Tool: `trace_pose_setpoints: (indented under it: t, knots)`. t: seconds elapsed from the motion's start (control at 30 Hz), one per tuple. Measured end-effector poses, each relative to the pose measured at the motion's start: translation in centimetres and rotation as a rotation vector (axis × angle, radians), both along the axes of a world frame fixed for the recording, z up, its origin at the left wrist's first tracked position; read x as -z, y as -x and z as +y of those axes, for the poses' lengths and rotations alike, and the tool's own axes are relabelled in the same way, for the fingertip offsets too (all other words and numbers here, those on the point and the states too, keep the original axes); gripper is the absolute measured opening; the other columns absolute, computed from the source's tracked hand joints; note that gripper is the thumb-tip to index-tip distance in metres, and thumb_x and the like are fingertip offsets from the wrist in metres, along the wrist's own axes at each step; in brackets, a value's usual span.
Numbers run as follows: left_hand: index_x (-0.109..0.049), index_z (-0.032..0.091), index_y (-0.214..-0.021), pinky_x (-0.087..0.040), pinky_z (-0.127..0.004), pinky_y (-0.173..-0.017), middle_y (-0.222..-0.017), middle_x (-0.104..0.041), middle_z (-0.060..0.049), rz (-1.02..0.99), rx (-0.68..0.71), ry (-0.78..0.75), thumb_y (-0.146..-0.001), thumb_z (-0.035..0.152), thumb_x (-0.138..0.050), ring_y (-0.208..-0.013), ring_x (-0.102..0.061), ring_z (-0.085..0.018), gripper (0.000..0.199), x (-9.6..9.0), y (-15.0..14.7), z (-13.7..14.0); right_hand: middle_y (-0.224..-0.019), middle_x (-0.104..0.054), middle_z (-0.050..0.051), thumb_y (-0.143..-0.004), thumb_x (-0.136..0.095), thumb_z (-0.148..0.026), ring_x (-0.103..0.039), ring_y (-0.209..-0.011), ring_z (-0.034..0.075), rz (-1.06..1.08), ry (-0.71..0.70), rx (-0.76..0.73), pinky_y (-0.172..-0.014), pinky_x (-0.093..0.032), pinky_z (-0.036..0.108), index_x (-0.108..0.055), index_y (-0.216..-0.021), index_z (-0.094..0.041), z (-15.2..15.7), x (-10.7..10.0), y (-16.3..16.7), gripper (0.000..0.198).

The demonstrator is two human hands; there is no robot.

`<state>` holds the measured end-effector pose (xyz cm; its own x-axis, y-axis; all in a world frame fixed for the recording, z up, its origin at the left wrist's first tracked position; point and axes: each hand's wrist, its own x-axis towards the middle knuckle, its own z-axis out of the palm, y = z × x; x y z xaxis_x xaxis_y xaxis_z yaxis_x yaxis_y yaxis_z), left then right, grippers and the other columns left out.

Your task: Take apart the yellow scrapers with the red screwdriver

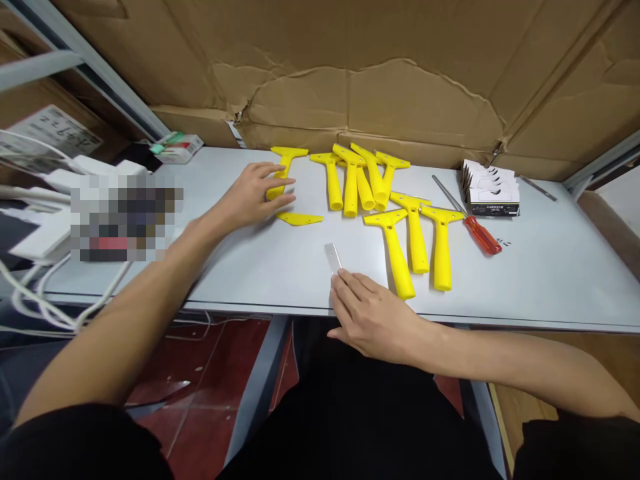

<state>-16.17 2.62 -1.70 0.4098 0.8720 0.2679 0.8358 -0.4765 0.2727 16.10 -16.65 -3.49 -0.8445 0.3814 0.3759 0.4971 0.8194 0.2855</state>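
My left hand (255, 193) has its fingers spread over the lower handle of a yellow scraper (289, 157) at the back of the table; whether it touches the handle I cannot tell. Just in front of those fingers lies a flat yellow cover piece (303, 219). At the table's front edge, my right hand (370, 313) is closed on one end of a thin metal blade (332, 256), whose far end sticks out past the fingertips. Several more yellow scrapers (351, 180) lie in a group at the back, and others (442, 250) lie right of my right hand.
A red-handled screwdriver (483, 235) lies on the right, beside small metal bits (504, 242) and a row of small white-and-black boxes (493, 191). Behind them is a metal strip (539, 189). White cables and plugs (45, 227) crowd the left end. Cardboard (375, 100) walls the back.
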Motion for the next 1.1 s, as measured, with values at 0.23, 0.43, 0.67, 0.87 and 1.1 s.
trace_pose_setpoints:
  t: [0.23,0.43,0.67,0.87,1.1]
  knots:
    - [-0.083,0.027,-0.12,-0.04,-0.045,-0.135,-0.162,-0.065,-0.002,0.093,-0.03,0.034,-0.098,0.051,-0.049,-0.153,-0.058,-0.031,0.047,1.1,-1.0,2.1,-0.126,-0.07,0.017,-0.108,-0.052,-0.038,-0.069,-0.127,0.022,-0.042,0.088,-0.067,-0.112,-0.064,0.035,-0.075,-0.105,-0.006,0.8,-0.6,-0.6,0.039]
    - [-0.083,0.025,-0.125,-0.043,-0.05,-0.132,-0.163,-0.064,-0.007,0.073,0.034,0.01,-0.102,0.054,-0.051,-0.153,-0.059,-0.033,0.049,1.0,-2.0,1.6,-0.132,-0.066,0.018,-0.107,-0.043,-0.02,-0.064,-0.127,0.021,-0.194,0.362,-0.015,-0.107,-0.063,0.035,-0.072,-0.105,-0.005,2.0,-2.4,0.6,0.033]
    - [-0.087,0.029,-0.114,-0.06,-0.056,-0.112,-0.125,-0.085,-0.006,-0.07,0.184,-0.163,-0.108,0.053,-0.057,-0.121,-0.073,-0.031,0.039,0.1,-0.6,-3.3,-0.125,-0.064,0.017,-0.105,-0.031,-0.008,-0.058,-0.122,0.023,-0.243,0.501,0.171,-0.091,-0.057,0.034,-0.075,-0.119,-0.006,2.6,-4.5,2.1,0.046]
    - [-0.085,0.025,-0.126,-0.063,-0.055,-0.107,-0.127,-0.085,-0.004,-0.008,0.275,-0.179,-0.112,0.04,-0.056,-0.126,-0.073,-0.031,0.035,1.5,0.1,-6.7,-0.123,-0.064,0.017,-0.105,-0.032,-0.007,-0.057,-0.127,0.026,-0.271,0.545,0.124,-0.101,-0.054,0.04,-0.077,-0.117,-0.007,3.4,-4.8,4.1,0.047]
    - [-0.084,0.029,-0.128,-0.061,-0.052,-0.107,-0.132,-0.082,-0.009,-0.1,0.307,-0.146,-0.111,0.041,-0.059,-0.122,-0.072,-0.03,0.032,0.7,-0.2,-7.8,-0.147,-0.059,0.02,-0.107,-0.032,-0.01,-0.055,-0.138,0.026,-0.207,0.533,0.087,-0.11,-0.054,0.041,-0.075,-0.131,-0.004,5.4,-4.4,7.0,0.049]
